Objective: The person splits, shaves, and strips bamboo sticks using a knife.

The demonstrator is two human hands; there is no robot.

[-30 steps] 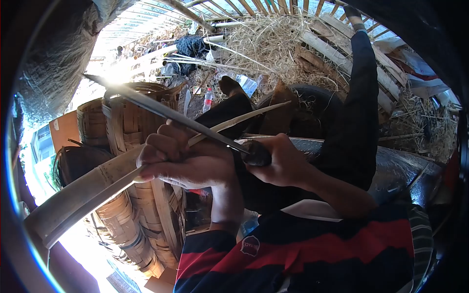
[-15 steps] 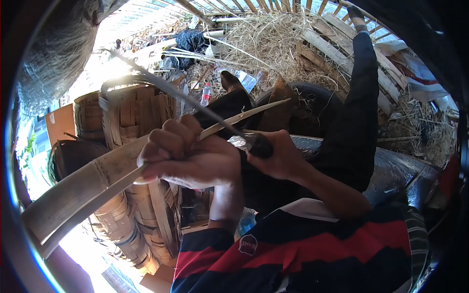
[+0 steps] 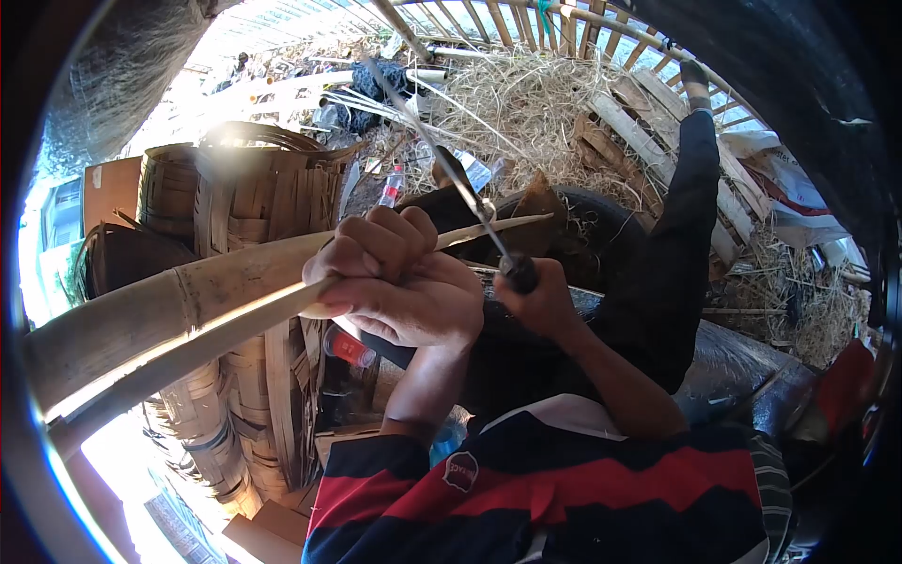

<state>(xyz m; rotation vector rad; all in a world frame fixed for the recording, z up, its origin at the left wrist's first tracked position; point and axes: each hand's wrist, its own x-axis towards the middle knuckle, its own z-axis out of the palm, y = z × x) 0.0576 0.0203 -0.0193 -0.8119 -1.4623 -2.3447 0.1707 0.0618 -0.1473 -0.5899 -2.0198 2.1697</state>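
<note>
My left hand (image 3: 399, 277) is wrapped round a split bamboo piece (image 3: 122, 329), whose thick end reaches the left edge and whose thin pointed tip lies right of the hand. A lit gap runs between its two strips. My right hand (image 3: 543, 299) grips the dark handle of a long knife (image 3: 442, 155). The blade points up and away, crossing over the bamboo close to its tip; whether they touch I cannot tell.
Woven bamboo baskets (image 3: 258, 202) stand at the left. Beyond lie straw shavings (image 3: 526, 103), wooden slats (image 3: 634, 132), a black tyre (image 3: 601, 211) and a bottle (image 3: 392, 185). A slatted fence (image 3: 526, 26) closes the far side.
The knife blade has swung from pointing left to pointing more steeply away. My left hand and the bamboo have shifted right in view. A curl now shows at the blade near the bamboo tip.
</note>
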